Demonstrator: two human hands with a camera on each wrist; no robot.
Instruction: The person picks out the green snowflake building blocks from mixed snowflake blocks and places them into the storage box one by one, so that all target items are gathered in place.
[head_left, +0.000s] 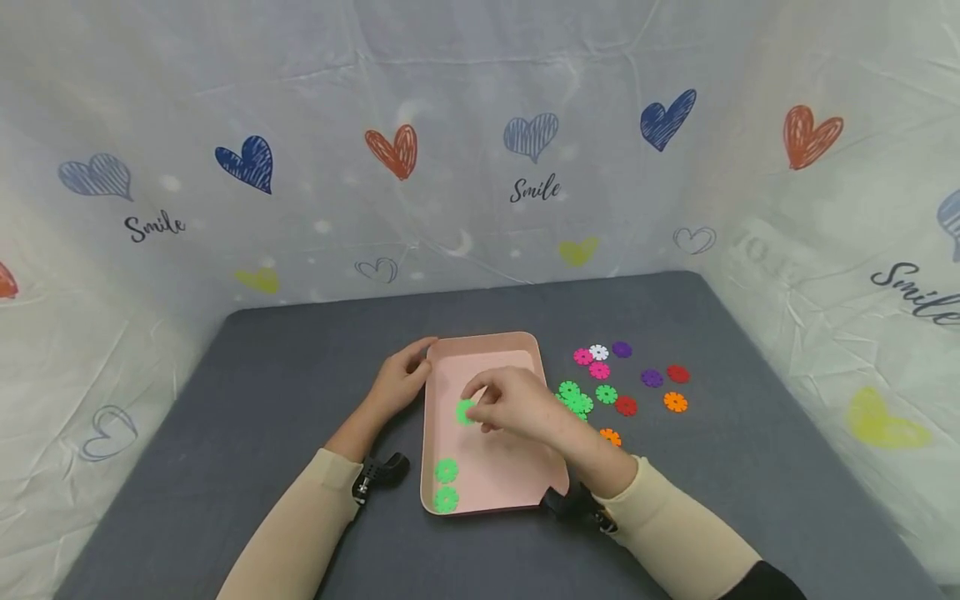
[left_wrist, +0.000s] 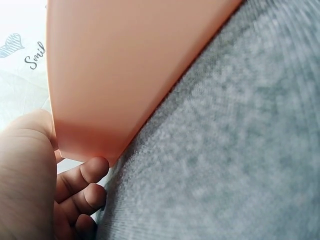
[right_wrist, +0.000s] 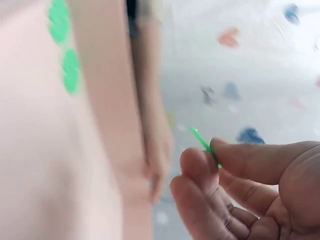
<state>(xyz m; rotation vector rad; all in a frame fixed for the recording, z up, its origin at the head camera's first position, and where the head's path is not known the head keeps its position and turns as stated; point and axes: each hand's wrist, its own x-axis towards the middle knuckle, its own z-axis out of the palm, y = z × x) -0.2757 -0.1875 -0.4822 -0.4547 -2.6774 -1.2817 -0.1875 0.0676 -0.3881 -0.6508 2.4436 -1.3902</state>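
My right hand (head_left: pixel 517 404) is above the pink tray (head_left: pixel 495 492), pinching a green flower-shaped disc (head_left: pixel 465 412) between thumb and fingertips. Seen edge-on in the right wrist view, that thin green disc (right_wrist: pixel 201 140) is clear of the tray floor. Two more green discs (head_left: pixel 446 471) lie one behind the other along the tray's left side, at the near corner. My left hand (head_left: pixel 401 379) holds the tray's far left corner. In the left wrist view its fingertips (left_wrist: pixel 95 170) touch the outside of the tray wall (left_wrist: pixel 115 85), and the thumb's tip is hidden behind the rim.
Right of the tray, loose discs lie scattered on the grey cloth (head_left: pixel 352 550): a cluster of green discs (head_left: pixel 576 400), and red, orange (head_left: pixel 676 402), purple (head_left: pixel 622 350), pink and white ones. A printed curtain (head_left: pixel 465 108) surrounds the table's back and sides.
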